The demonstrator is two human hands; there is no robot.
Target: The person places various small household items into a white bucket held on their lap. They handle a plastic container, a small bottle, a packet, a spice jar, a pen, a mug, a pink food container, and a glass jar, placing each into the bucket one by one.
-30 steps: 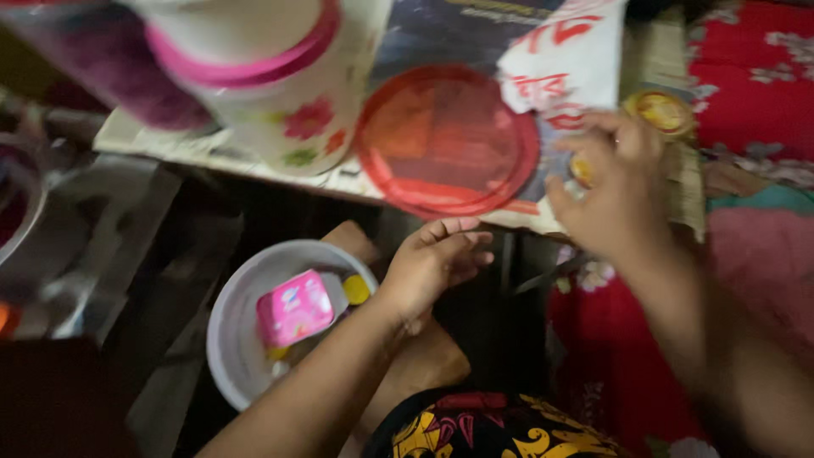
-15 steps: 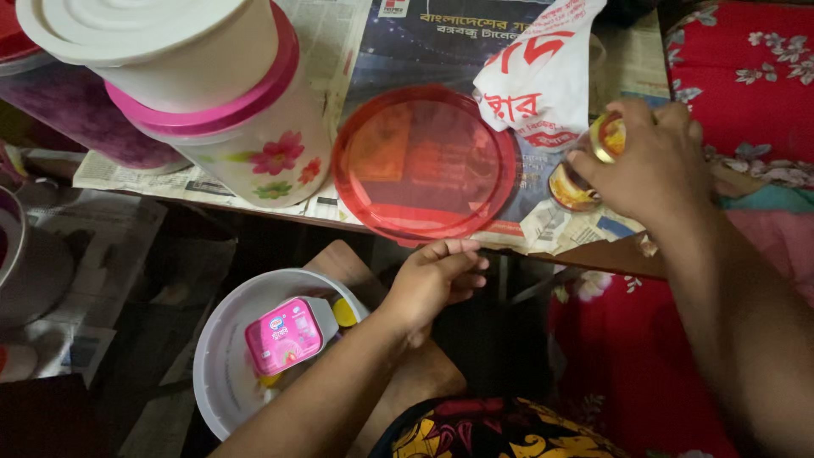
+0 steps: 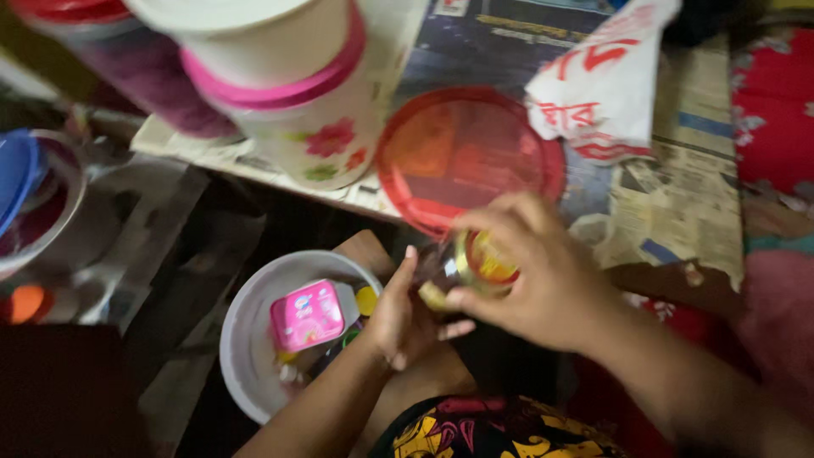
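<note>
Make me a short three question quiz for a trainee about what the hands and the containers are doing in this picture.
1. True or false: the right hand grips the small glass jar with a yellow lid.
2. What lies inside the round white plastic bowl? A) the pink rectangular packet B) a spoon C) an orange
3. Fill in: the round translucent red lid lies on a table covered with ____.

Key: 1 true. 2 A. 3 newspaper. The left hand meets the jar from below.
</note>
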